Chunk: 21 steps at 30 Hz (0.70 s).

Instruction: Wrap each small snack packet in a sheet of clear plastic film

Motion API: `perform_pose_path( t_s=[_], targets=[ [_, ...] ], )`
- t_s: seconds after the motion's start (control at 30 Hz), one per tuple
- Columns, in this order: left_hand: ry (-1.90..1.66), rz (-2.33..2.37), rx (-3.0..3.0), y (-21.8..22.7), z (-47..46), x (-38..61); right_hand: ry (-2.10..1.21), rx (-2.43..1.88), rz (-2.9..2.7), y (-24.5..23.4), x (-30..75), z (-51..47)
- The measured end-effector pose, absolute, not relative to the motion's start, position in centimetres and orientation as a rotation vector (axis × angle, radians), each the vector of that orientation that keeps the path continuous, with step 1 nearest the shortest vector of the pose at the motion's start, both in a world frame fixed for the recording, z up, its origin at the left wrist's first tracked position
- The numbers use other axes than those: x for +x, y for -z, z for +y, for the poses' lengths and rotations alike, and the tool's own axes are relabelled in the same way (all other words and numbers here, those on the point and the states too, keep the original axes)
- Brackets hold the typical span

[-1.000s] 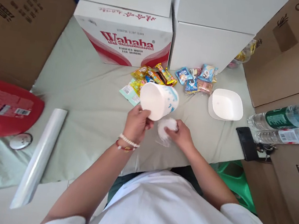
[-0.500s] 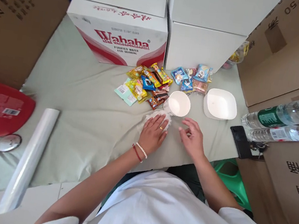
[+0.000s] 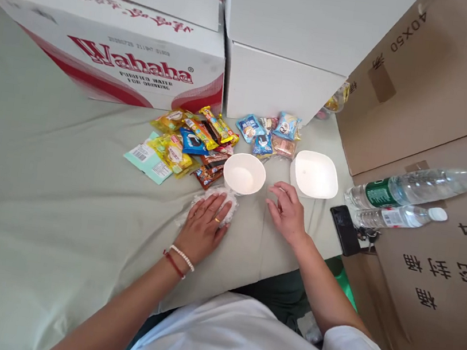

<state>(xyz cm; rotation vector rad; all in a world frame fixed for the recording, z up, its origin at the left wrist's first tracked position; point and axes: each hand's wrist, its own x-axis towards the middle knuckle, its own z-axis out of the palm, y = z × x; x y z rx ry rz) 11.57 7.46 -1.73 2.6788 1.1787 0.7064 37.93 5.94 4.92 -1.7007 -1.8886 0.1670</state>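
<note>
My left hand (image 3: 206, 221) lies flat, fingers stretched, on a crumpled piece of clear plastic (image 3: 232, 202) on the cloth-covered table. Most of the plastic is hidden beneath the palm and fingers. Just beyond it stands a round white paper bowl (image 3: 244, 174), upright, with nothing seen inside. My right hand (image 3: 287, 211) hovers to the right of that bowl, fingers curved and apart, holding nothing. Past its fingertips is a squarish white plastic container (image 3: 314, 176). Behind the bowl lie a heap of wrapped snacks (image 3: 197, 144) and a smaller group of blue and pink snack packets (image 3: 268, 135).
White cartons, one a Wahaha water box (image 3: 131, 68), stand along the back. On the right are a large water bottle (image 3: 427, 185), a smaller bottle (image 3: 403, 217), a black phone (image 3: 344, 230) and keys, beside a brown cardboard box (image 3: 420, 271).
The view has swung to the right, so the table things appear further left. My left hand stays flat on the plastic; my right hand remains raised and open beside the bowl.
</note>
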Motion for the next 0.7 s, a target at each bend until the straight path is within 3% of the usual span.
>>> perform_pose_path(
  t_s=[0.17,0.33,0.5,0.7],
  targets=[
    [-0.643,1.154,2.692,1.2,7.6,11.5,-0.182,-1.534,-2.185,-4.3,35.4,8.2],
    [-0.689,1.143,2.695,0.8,7.7,11.3,-0.106,-1.525,-1.899,-5.8,36.7,8.5],
    [-0.727,1.148,2.650,0.8,7.8,11.4,0.421,-1.921,-1.361,-9.6,47.3,11.8],
    [-0.783,1.150,2.577,0.6,8.0,11.5,0.541,-2.246,-1.320,-12.8,61.4,28.2]
  ],
)
